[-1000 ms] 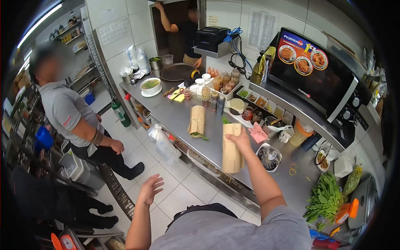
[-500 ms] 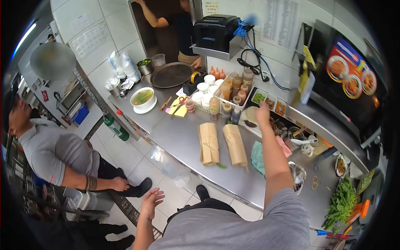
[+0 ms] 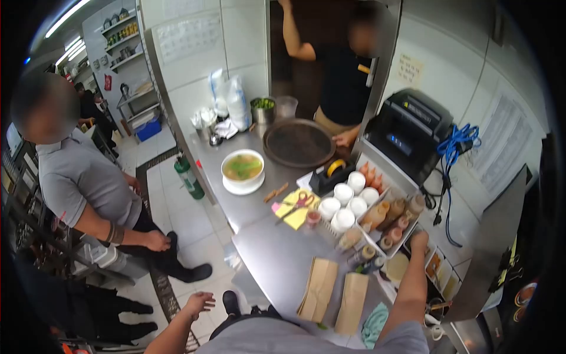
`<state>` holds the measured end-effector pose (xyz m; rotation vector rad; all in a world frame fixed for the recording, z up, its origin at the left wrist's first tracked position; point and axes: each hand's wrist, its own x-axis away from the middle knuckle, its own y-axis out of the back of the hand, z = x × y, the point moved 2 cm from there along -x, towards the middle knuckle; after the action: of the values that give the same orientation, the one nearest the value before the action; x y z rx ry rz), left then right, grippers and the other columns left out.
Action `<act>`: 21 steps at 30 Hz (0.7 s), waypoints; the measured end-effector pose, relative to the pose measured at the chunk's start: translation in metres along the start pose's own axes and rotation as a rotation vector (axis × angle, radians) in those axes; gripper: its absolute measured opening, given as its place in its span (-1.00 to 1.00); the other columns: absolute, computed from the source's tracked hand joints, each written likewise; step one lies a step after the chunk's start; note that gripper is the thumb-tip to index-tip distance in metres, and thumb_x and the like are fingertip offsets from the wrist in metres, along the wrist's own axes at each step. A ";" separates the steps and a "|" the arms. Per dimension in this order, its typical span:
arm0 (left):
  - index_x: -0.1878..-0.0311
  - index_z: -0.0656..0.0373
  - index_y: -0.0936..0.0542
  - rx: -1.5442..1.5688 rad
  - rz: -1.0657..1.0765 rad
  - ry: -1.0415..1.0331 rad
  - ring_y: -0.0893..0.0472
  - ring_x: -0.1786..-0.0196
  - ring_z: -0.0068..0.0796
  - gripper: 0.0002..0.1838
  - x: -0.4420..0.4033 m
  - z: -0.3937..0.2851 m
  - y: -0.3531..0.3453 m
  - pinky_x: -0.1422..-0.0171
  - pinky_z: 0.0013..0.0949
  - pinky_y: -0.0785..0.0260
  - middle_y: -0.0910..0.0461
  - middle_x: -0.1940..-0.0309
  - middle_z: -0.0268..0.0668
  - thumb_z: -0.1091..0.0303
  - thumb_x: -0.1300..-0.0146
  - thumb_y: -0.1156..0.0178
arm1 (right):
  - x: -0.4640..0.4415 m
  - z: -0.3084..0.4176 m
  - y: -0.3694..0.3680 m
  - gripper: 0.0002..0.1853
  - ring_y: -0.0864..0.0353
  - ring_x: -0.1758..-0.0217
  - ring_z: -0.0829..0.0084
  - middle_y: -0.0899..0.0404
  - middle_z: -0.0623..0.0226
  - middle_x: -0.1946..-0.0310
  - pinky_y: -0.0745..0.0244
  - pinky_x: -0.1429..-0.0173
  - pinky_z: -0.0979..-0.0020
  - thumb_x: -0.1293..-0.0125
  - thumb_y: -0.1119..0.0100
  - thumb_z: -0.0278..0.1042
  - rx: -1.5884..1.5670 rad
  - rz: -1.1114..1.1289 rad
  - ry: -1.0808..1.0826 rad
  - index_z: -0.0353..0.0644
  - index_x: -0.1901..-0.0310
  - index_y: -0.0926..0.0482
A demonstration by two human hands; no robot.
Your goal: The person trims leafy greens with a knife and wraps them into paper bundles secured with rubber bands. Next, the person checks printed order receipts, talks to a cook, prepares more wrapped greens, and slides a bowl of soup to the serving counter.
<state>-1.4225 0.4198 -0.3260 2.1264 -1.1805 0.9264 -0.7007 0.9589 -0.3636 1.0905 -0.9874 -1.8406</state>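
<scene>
My right hand reaches over the counter to the small garnish containers, at the end beside the white basket of sauce bottles. Its fingers look drawn together, and their tips and anything in them are hidden. Below that forearm lies a pale round lid or disc. My left hand hangs in the air left of the counter, fingers apart, holding nothing. Two folded brown paper bags and a green cloth lie on the counter near my body.
A bowl of soup stands on the steel counter, near a round dark tray that a person behind the hatch touches. Scissors lie on yellow paper; white cups stand beside them. Another person stands at left.
My view has swung left, so the counter things sit farther right and lower. My right hand has shifted slightly over the garnish containers, covering the chopped greens. My left hand stays open.
</scene>
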 end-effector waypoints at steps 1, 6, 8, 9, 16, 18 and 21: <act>-0.12 0.20 -0.51 -0.023 0.012 0.025 -0.65 0.11 -0.28 -0.65 -0.011 -0.009 -0.001 0.02 -0.20 -0.46 -0.64 0.10 -0.18 0.21 -0.36 -0.11 | -0.013 -0.019 -0.014 -0.74 -0.67 0.35 -0.01 -0.64 -0.19 0.41 -0.56 0.14 0.16 -0.19 -0.14 -0.38 0.074 -0.053 0.004 -0.46 0.33 -0.68; -0.08 0.20 -0.52 -0.062 0.134 -0.126 -0.66 0.11 -0.31 -0.70 -0.065 -0.079 -0.025 0.03 -0.26 -0.49 -0.65 0.13 -0.20 0.29 -0.35 -0.10 | 0.036 0.030 0.096 -0.76 -0.64 0.24 0.45 -0.65 0.29 0.24 -0.61 0.24 0.50 -0.24 -0.23 -0.58 -1.358 -0.143 -0.754 -0.40 0.05 -0.61; -0.10 0.25 -0.50 -0.053 0.197 -0.162 -0.67 0.10 -0.33 -0.68 -0.069 -0.115 -0.039 0.00 -0.28 -0.50 -0.66 0.12 -0.20 0.34 -0.34 -0.08 | 0.053 0.027 0.110 -0.73 -0.63 0.22 0.48 -0.64 0.30 0.19 -0.61 0.22 0.57 -0.27 -0.21 -0.57 -1.493 -0.174 -0.773 -0.37 -0.01 -0.58; -0.10 0.25 -0.50 -0.059 0.213 -0.176 -0.67 0.10 -0.33 -0.68 -0.079 -0.126 -0.043 0.00 -0.28 -0.50 -0.66 0.12 -0.20 0.34 -0.34 -0.08 | 0.063 0.031 0.118 -0.70 -0.63 0.20 0.51 -0.63 0.31 0.15 -0.62 0.20 0.63 -0.30 -0.20 -0.56 -1.621 -0.173 -0.794 -0.34 -0.07 -0.54; -0.12 0.22 -0.50 -0.171 0.552 -0.233 -0.68 0.05 -0.36 -0.67 -0.150 -0.212 -0.052 -0.01 -0.34 -0.45 -0.67 0.10 -0.24 0.31 -0.34 -0.09 | 0.176 0.138 0.199 -0.84 -0.63 0.29 0.52 -0.63 0.32 0.29 -0.62 0.19 0.61 -0.30 -0.20 -0.56 -1.703 -0.319 -0.720 -0.36 0.10 -0.57; -0.11 0.20 -0.51 -0.207 0.612 -0.214 -0.68 0.06 -0.37 -0.67 -0.172 -0.229 -0.040 -0.01 -0.34 -0.44 -0.68 0.11 -0.25 0.30 -0.33 -0.13 | 0.208 0.185 0.204 -0.84 -0.63 0.29 0.51 -0.63 0.32 0.28 -0.62 0.21 0.61 -0.29 -0.18 -0.58 -1.713 -0.279 -0.704 -0.36 0.10 -0.57; -0.12 0.21 -0.51 -0.281 0.680 -0.209 -0.67 0.06 -0.37 -0.66 -0.187 -0.252 -0.012 -0.04 -0.32 -0.46 -0.66 0.07 -0.23 0.29 -0.34 -0.13 | 0.243 0.263 0.195 -0.86 -0.65 0.35 0.46 -0.63 0.25 0.31 -0.66 0.29 0.60 -0.31 -0.16 -0.56 -1.694 -0.178 -0.736 -0.34 0.12 -0.58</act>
<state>-1.5606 0.7015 -0.3146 1.6356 -2.0759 0.7462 -0.9813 0.7256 -0.1811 -0.5731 0.5318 -2.2664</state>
